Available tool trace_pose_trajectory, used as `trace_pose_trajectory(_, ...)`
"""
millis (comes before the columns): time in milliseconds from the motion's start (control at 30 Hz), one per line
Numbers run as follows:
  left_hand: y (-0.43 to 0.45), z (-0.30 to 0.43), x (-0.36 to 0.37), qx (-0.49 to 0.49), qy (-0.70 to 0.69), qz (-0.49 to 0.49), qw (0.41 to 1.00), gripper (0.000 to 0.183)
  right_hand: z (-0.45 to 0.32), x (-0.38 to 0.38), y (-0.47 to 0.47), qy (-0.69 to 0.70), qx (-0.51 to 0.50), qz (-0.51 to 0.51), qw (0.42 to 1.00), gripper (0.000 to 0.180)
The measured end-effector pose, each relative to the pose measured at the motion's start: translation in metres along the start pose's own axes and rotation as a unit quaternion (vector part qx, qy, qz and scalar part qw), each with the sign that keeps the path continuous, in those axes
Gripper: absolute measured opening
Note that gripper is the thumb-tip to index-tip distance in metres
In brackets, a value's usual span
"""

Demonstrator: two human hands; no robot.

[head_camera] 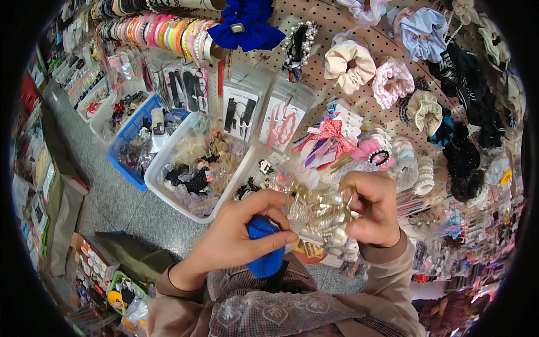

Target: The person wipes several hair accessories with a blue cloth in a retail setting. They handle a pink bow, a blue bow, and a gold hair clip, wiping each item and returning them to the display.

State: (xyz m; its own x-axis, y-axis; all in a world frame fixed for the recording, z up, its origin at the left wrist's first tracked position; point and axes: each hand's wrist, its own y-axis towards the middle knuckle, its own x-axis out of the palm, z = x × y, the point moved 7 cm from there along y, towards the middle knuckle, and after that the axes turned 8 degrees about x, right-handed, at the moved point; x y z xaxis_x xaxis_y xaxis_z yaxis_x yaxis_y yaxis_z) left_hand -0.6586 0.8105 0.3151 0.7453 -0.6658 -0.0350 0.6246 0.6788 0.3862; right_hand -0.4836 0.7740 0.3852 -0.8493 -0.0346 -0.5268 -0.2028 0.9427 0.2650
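Both my hands are raised in front of my body at the centre. A clear plastic bag (313, 210) of shiny, pale gold items spans the space between them. My left hand (252, 236) pinches its left edge between thumb and fingers, and a blue knitted cloth item (267, 263) sits in or just behind that palm. My right hand (370, 208) grips the bag's right side with curled fingers, near a thin ring-like piece. What exactly the bag holds is hard to tell.
A white plastic bin (202, 220) of hair accessories and a blue basket (126, 170) stand left of my hands. Fabric scrunchies (349, 65) and carded hair ties (240, 111) hang on a pegboard (316, 65) ahead. Below left stands a green basket (113, 280).
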Motion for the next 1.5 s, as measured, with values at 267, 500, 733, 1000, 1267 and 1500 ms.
trace_pose_trajectory(267, -0.008, -0.001, 0.009, 0.01, -0.105, 0.049, 0.993, 0.055, 0.038, 0.01, -0.012, 0.28, 0.225, 0.043, 0.932, 0.058)
trace_pose_trajectory(500, 0.002, 0.012, 0.021, 0.092, -0.056, 0.045, 0.993, 0.059, 0.06, 0.031, -0.028, 0.469, 0.302, 0.085, 0.826, 0.05)
trace_pose_trajectory(733, 0.009, 0.014, 0.029, 0.117, -0.027, 0.058, 0.991, 0.063, 0.066, 0.037, -0.042, 0.436, 0.347, 0.103, 0.824, 0.06)
trace_pose_trajectory(1000, 0.004, -0.007, 0.035, 0.06, -0.131, 0.083, 0.986, 0.06, 0.034, 0.011, -0.036, 0.242, 0.125, 0.098, 0.957, 0.059)
trace_pose_trajectory(1267, -0.003, -0.005, 0.033, 0.075, -0.07, 0.105, 0.989, 0.051, -0.007, 0.0, -0.041, -0.121, -0.072, 0.194, 0.971, 0.053)
trace_pose_trajectory(1500, -0.001, 0.001, 0.036, 0.132, -0.037, 0.116, 0.984, 0.048, -0.038, 0.011, -0.05, -0.283, -0.138, 0.216, 0.924, 0.063)
